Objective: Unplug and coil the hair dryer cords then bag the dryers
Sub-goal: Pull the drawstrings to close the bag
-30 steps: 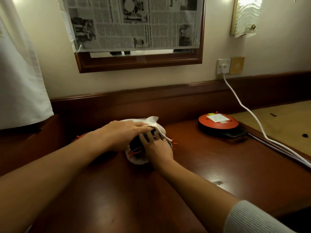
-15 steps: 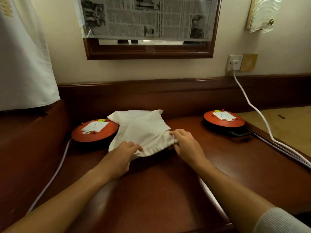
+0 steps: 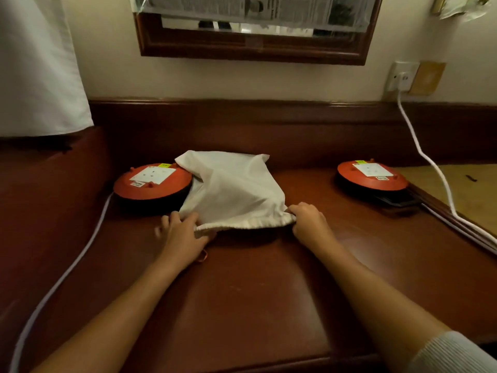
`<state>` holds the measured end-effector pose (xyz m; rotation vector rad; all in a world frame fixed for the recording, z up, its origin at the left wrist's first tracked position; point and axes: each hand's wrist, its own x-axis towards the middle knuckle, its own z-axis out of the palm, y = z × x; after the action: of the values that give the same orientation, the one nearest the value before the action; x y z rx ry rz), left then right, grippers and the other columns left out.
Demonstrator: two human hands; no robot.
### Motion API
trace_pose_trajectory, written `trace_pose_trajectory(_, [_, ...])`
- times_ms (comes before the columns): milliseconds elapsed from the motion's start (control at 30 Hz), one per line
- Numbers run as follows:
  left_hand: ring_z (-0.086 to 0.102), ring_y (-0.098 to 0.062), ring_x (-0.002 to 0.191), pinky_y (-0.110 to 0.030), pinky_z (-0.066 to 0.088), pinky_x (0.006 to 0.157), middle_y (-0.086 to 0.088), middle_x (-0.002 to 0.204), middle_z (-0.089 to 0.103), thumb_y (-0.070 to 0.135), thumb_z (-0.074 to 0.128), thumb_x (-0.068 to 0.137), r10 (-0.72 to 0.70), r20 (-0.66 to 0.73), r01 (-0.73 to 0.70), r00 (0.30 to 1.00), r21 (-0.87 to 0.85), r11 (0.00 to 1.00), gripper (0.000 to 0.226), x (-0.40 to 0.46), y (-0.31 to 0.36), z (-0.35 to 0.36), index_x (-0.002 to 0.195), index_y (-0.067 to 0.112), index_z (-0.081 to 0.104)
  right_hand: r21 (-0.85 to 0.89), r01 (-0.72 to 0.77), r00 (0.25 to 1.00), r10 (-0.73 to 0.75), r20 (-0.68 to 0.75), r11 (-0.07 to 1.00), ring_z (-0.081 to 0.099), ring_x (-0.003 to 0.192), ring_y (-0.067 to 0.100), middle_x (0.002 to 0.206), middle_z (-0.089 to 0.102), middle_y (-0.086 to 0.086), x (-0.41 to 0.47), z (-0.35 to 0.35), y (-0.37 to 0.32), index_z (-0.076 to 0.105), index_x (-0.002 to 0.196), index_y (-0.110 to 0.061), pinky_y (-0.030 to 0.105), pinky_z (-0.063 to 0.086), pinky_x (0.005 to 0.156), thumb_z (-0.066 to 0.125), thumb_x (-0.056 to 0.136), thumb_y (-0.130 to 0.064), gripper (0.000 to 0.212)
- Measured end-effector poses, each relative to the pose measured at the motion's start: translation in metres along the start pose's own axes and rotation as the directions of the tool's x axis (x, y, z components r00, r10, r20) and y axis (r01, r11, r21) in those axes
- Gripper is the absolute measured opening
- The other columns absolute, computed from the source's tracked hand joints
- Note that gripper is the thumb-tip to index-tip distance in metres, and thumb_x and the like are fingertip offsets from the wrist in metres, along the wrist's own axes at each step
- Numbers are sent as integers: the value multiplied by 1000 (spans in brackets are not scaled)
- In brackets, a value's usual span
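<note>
A white cloth bag (image 3: 231, 192) is laid on the dark wooden desk (image 3: 242, 292), bulging in the middle, its gathered mouth turned toward the person. The dryer itself is not seen; only the swell of the cloth is shown.

The right corner of the bag's mouth is pinched by the right hand (image 3: 309, 220), the fingers curled over the hem and the thumb tucked against it. The left corner of the mouth is met by the left hand (image 3: 183, 238): the thumb is pressed to the hem, while the fingers (image 3: 172, 220) are spread and blurred at the edge of the cloth, so whether the cloth is truly gripped there cannot be told. A small orange loop (image 3: 202, 256) is seen just under that hand, on the desk.

To the left of the bag, touching it and partly covered by its far corner, a red cord reel (image 3: 150, 184) is placed, with a white cable (image 3: 80, 254) run from it toward the near left of the desk. Well to the right of the bag a second red reel (image 3: 372, 176) is set. Beyond it, to the bag's far right, a white plug is seated in a wall socket (image 3: 402, 78), and its cable (image 3: 430, 162) is trailed down past the desk's right edge. Behind the bag, on the wall, a wooden frame (image 3: 250, 49) covered with newspaper is hung.
</note>
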<state>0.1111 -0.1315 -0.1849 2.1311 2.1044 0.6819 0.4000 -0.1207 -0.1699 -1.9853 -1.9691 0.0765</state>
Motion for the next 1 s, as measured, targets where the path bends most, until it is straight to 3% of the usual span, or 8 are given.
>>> trace_pose_trajectory(67, [47, -28, 108, -42, 34, 88, -1, 108, 56, 28, 66, 85, 47, -12, -47, 999, -46, 998, 17, -4, 4, 0, 102, 29, 62, 36, -50, 998, 51, -39, 998, 57, 102, 31, 102, 61, 4, -4, 3, 0, 64, 104, -19, 40, 42, 85, 49, 86, -1, 30])
trace_pose_trajectory(200, [57, -28, 96, -37, 35, 75, 2, 97, 64, -2, 53, 78, 69, -78, -79, 995, -138, 987, 38, -9, 1, 1, 98, 30, 58, 145, -122, 977, 144, -156, 982, 58, 93, 29, 96, 65, 6, -13, 7, 5, 68, 98, -16, 39, 45, 80, 52, 83, 1, 28])
trace_pose_trajectory(433, [58, -25, 71, -41, 48, 69, 4, 71, 60, -4, 47, 81, 36, -132, -67, 991, -242, 968, 31, -13, 0, -13, 81, 26, 54, 310, -85, 957, 165, -240, 947, 52, 98, 25, 96, 63, 3, -22, -1, 19, 71, 101, -12, 35, 43, 70, 49, 84, 11, 36])
trace_pose_trajectory(533, [56, -21, 74, -36, 46, 62, 1, 79, 59, -8, 47, 81, 28, -135, -73, 990, -341, 937, 33, -15, -9, -17, 82, 23, 59, 397, 0, 973, 91, -210, 918, 54, 90, 16, 96, 60, -3, -31, -7, 25, 68, 101, -15, 22, 43, 64, 55, 85, 11, 33])
trace_pose_trajectory(667, [53, -14, 81, -18, 37, 59, -2, 98, 55, -18, 50, 78, 1, -127, -55, 992, -420, 906, 42, -21, -16, -23, 96, 16, 67, 420, -15, 990, 71, -120, 907, 61, 80, 7, 89, 68, -9, -46, -14, 28, 68, 101, -25, 27, 53, 63, 65, 86, -4, 26])
trace_pose_trajectory(800, [65, -22, 89, -27, 51, 63, -5, 112, 57, -19, 58, 79, -38, -24, 11, 999, -682, 732, 52, -25, -23, -31, 109, 22, 64, 419, 32, 999, -21, -32, 908, 65, 82, 5, 89, 71, -17, -60, -23, 28, 72, 101, -31, 33, 56, 67, 67, 87, -33, 15])
trace_pose_trajectory(867, [67, -22, 90, -33, 54, 60, -5, 115, 60, -19, 60, 82, -39, 64, 74, 997, -770, 633, 53, -32, -23, -37, 115, 22, 60, 486, 34, 999, -33, -11, 873, 66, 81, 8, 88, 73, -14, -67, -26, 27, 74, 104, -29, 36, 55, 70, 66, 90, -27, 16])
trace_pose_trajectory(1000, [69, -18, 89, -19, 54, 51, 1, 111, 60, -6, 65, 88, 36, 130, 88, 991, -823, 562, 38, -40, -20, -45, 116, 19, 61, 480, 39, 999, -35, -16, 877, 66, 79, 14, 88, 73, -11, -71, -27, 27, 73, 111, -28, 42, 55, 70, 60, 95, -20, 22])
